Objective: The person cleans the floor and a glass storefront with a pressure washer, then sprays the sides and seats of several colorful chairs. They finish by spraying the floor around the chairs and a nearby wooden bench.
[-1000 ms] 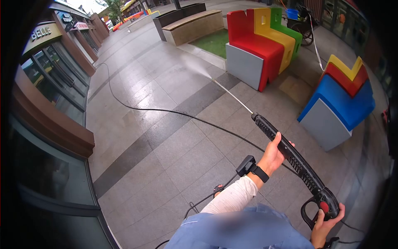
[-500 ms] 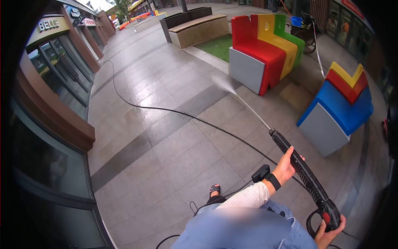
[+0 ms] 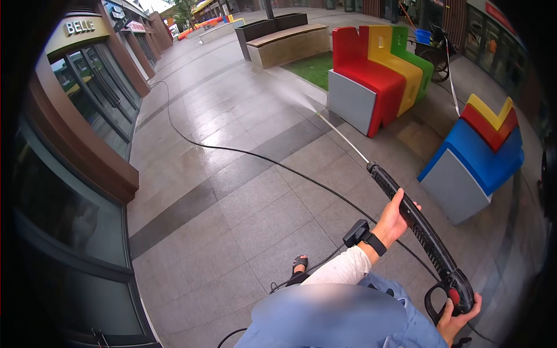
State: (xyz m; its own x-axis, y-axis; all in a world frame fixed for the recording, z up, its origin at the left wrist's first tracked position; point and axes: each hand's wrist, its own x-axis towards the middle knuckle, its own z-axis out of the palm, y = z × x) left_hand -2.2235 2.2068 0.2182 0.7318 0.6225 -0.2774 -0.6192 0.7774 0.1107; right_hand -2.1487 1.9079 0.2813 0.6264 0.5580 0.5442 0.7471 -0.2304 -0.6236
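A long black pressure washer gun (image 3: 423, 235) runs diagonally across the right side of the view. My left hand (image 3: 393, 219) is wrapped round its barrel from the left. At the rear, my right hand (image 3: 459, 319) grips the handle by the trigger guard and red button; its trigger finger is partly hidden. The thin metal lance (image 3: 343, 138) points up and left, and a white fan of water spray (image 3: 299, 95) leaves its nozzle towards the paving. A strapped black device sits on my left wrist.
Wet grey paving (image 3: 255, 220) carries a black hose (image 3: 255, 152) curving across it. Red, yellow and green seats (image 3: 371, 75) stand ahead, a blue seat (image 3: 473, 148) to the right. Shop doors (image 3: 96, 93) line the left; a planter bench (image 3: 290, 43) is farther off.
The lance tip and its spray have swung left and slightly up. Both hands keep their hold on the gun, and the left hand has shifted a little left with it.
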